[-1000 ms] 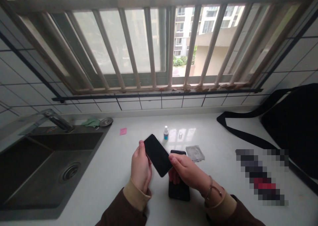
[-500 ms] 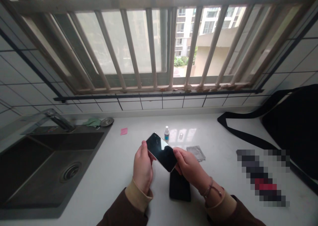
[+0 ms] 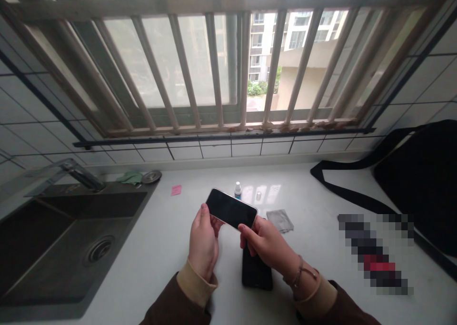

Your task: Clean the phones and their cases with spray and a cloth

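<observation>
A smartphone (image 3: 231, 208) with a dark screen is held up over the counter, tilted slightly down to the right. My left hand (image 3: 204, 237) grips its left end, thumb along the edge and fingers underneath. At the right end, my right hand (image 3: 266, 239) holds the lower corner between thumb and fingers. Below the right hand, a flat black rectangular object (image 3: 257, 270) lies on the counter, its upper part covered. Just behind the phone stands a small white and blue bottle (image 3: 238, 189), partly hidden. Its small white cap (image 3: 259, 196) sits to the right, near a folded grey cloth (image 3: 280, 220).
A dark sink (image 3: 53, 249) with a faucet (image 3: 84, 175) takes up the left side. Near it lie a green cloth (image 3: 130, 177), a metal strainer (image 3: 152, 176) and a pink note (image 3: 176, 190). A black bag (image 3: 421, 172) with its strap is at right, beside a blurred-out item (image 3: 374, 256).
The phone has turned to lie nearer level, its right end rising. My right thumb has shifted to the phone's lower edge. The screen's bright reflection is gone.
</observation>
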The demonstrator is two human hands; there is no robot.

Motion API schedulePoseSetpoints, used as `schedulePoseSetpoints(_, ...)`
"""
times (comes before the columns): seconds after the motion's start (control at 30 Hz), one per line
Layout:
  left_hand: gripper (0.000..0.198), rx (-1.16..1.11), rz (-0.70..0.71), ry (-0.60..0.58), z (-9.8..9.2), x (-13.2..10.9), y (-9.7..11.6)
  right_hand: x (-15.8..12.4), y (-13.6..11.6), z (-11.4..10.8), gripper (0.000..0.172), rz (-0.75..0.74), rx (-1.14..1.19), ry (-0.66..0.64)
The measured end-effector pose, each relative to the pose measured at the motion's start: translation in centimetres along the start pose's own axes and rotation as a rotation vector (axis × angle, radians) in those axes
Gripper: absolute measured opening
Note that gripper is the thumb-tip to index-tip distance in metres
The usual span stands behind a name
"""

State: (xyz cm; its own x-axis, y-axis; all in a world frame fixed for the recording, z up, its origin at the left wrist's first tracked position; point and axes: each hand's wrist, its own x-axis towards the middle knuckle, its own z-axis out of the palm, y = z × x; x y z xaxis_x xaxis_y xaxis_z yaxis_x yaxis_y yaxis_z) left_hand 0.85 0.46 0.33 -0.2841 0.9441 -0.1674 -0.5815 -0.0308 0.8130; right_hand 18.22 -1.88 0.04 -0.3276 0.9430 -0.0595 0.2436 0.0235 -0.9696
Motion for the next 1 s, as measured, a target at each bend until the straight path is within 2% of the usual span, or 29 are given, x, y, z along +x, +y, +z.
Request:
schedulePoseSetpoints(0.2, 0.049, 0.053, 0.017, -0.044, 0.5, -0.7, 0.2, 0.0, 0.9, 0.5, 0.031, -0.129, -0.305, 0.136)
schedulePoseSetpoints(0.33, 0.066, 0.142, -0.003, -0.097, 0.8, -1.4, 0.3, 0.2, 1.4, 0.8, 0.023, -0.175, -0.517, 0.19)
schedulePoseSetpoints(0.4, 0.069, 0.142, -0.02, -0.094, 0.8, -1.6, 0.4, 0.3, 1.4, 0.9, 0.025, -0.164, -0.568, 0.177)
schedulePoseSetpoints(0.6, 0.05, -0.031, -0.101, -0.02, 0.7, -1.3, 0.4, 0.0, 0.3, 0.9, 0.019, -0.178, -0.62, 0.07)
schedulePoseSetpoints(0.7, 0.045, -0.043, -0.065, 0.041, 0.5, -0.8, 0.5, -0.4, -0.2, 0.7, 0.027, -0.234, -0.565, 0.012)
schedulePoseSetpoints(0.77, 0.049, 0.063, 0.011, 0.1, 0.1, -0.3, 0.7, -0.5, -0.2, 0.3, 0.03, -0.27, -0.522, 0.034)
schedulePoseSetpoints(0.83, 0.066, 0.292, 0.121, 0.13, -0.4, 0.3, 1.0, -0.4, -0.1, -0.3, 0.035, -0.248, -0.533, 0.157)
schedulePoseSetpoints(0.9, 0.081, 0.58, 0.21, 0.093, -1.0, 0.7, 1.3, 0.0, 0.3, -1.4, 0.04, -0.156, -0.615, 0.347)
schedulePoseSetpoints(1.0, 0.082, 0.958, 0.293, 0.0, -1.5, 1.0, 1.5, 0.7, 1.1, -3.8, 0.038, 0.009, -0.835, 0.558)
